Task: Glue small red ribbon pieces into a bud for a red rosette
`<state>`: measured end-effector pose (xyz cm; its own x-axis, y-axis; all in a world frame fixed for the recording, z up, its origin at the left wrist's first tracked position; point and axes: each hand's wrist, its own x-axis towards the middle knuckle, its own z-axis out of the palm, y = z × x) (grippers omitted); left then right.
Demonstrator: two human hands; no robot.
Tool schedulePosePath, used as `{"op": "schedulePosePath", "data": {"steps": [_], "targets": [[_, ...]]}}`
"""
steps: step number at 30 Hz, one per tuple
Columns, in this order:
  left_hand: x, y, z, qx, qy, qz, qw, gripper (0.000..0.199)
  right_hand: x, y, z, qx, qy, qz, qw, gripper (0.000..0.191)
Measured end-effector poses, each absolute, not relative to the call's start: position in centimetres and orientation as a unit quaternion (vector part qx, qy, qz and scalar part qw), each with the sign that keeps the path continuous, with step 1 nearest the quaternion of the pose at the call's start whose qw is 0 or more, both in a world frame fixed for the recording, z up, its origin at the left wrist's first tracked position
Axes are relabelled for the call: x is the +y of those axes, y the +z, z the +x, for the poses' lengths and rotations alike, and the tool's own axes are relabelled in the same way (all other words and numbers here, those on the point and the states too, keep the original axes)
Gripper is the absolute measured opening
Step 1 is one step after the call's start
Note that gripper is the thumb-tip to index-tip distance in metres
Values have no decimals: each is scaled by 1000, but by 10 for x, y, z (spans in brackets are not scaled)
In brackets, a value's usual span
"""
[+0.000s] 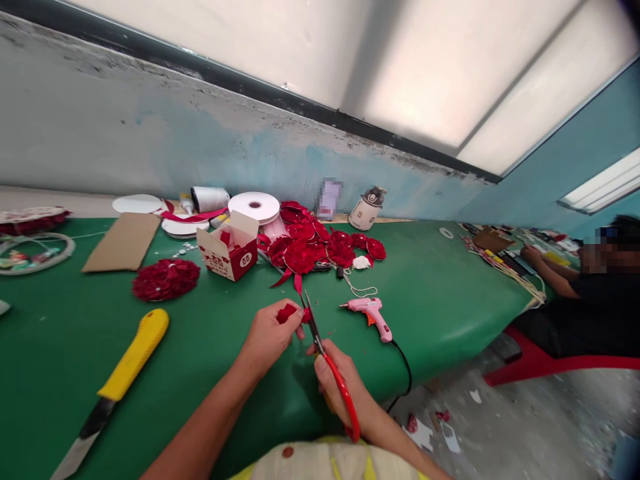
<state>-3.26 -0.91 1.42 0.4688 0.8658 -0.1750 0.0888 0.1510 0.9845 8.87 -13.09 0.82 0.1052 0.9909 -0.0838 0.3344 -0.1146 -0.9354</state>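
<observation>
My left hand (274,328) pinches a small piece of red ribbon (286,313) above the green table. In my right hand (345,377) is a pair of scissors (341,387) with red handles. Their blades are parted and lie beside the ribbon's free end, close to my left fingertips. Just right of the hands rests a pink glue gun (370,313) with an orange trigger and black cord. Beyond the hands stands an open red and white box (230,253) with red pieces inside. A pile of red fabric flowers (305,247) lies to its right.
A large yellow-handled knife (133,357) lies at the left. Near it are a single red flower (166,279) and a brown cardboard piece (123,241). White spools (254,207) and a bottle (367,210) stand along the wall. Another person (595,287) sits at far right.
</observation>
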Motion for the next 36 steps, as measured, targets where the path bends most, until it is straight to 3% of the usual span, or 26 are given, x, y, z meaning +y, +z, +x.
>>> {"op": "schedulePosePath", "data": {"steps": [29, 36], "targets": [[-6, 13, -34, 404, 279, 570, 659, 27, -132, 3, 85, -511, 367, -661, 409, 31], [2, 10, -34, 447, 273, 506, 685, 33, -118, 4, 153, -483, 231, -763, 363, 43]]}}
